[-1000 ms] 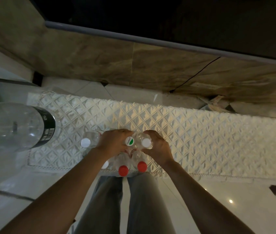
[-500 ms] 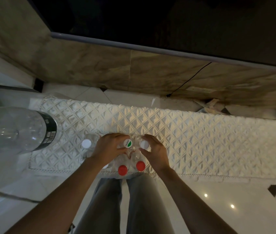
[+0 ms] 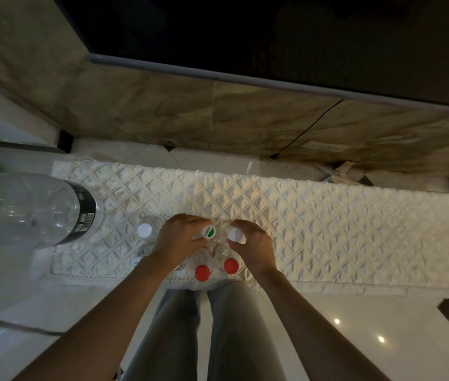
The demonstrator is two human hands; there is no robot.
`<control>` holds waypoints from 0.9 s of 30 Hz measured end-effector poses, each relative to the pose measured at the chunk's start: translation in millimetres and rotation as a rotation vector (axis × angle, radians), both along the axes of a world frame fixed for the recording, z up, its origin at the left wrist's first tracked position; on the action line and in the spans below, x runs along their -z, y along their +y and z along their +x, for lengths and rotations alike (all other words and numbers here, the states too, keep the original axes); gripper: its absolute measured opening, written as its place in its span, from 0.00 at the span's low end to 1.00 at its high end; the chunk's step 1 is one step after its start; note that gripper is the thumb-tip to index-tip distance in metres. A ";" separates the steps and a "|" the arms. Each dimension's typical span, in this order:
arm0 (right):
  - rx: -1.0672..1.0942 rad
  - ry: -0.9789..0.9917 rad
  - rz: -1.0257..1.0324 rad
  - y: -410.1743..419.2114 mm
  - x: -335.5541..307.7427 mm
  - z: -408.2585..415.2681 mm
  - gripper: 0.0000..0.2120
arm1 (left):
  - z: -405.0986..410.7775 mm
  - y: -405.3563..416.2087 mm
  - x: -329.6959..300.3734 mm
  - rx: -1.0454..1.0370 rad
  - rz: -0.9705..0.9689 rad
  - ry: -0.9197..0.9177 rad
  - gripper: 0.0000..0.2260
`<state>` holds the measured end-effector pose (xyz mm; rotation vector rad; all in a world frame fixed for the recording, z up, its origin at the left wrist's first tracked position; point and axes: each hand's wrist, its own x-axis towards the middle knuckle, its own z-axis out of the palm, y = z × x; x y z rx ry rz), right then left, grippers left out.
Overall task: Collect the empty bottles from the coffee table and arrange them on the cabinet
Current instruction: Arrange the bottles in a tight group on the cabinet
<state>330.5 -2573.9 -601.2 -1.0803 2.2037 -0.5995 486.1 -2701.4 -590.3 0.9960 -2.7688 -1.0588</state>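
Note:
Several small clear bottles stand upright in a tight cluster on a white quilted cloth (image 3: 314, 226) that covers the cabinet top. My left hand (image 3: 178, 239) grips the bottle with the green-and-white cap (image 3: 208, 232). My right hand (image 3: 255, 243) holds the white-capped bottle (image 3: 234, 234) beside it. In front of these stand two red-capped bottles (image 3: 202, 272) (image 3: 231, 265). Another white-capped bottle (image 3: 144, 230) stands just left of my left hand. Parts of the bottles are hidden under my hands.
A large clear bottle with a black label (image 3: 33, 210) looms at the left, close to the camera. Behind the cloth rises a marbled wall (image 3: 217, 116) with a dark screen (image 3: 272, 37) above and a thin cable (image 3: 308, 130). My legs and a glossy tiled floor (image 3: 382, 325) lie below.
Both hands have stayed on the two rear bottles; my right fingers have shifted slightly around the white cap. The view has tilted a little.

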 end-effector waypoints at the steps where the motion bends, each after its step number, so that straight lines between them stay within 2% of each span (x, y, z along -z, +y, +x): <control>1: 0.001 0.000 -0.003 0.7 -1.4 0.0 0.19 | 0.0 0.0 -0.7 0.006 -0.001 0.003 0.17; 27: 0.004 -0.024 0.004 0.2 -1.8 1.4 0.18 | 3.3 -1.8 -4.8 0.046 -0.073 0.002 0.17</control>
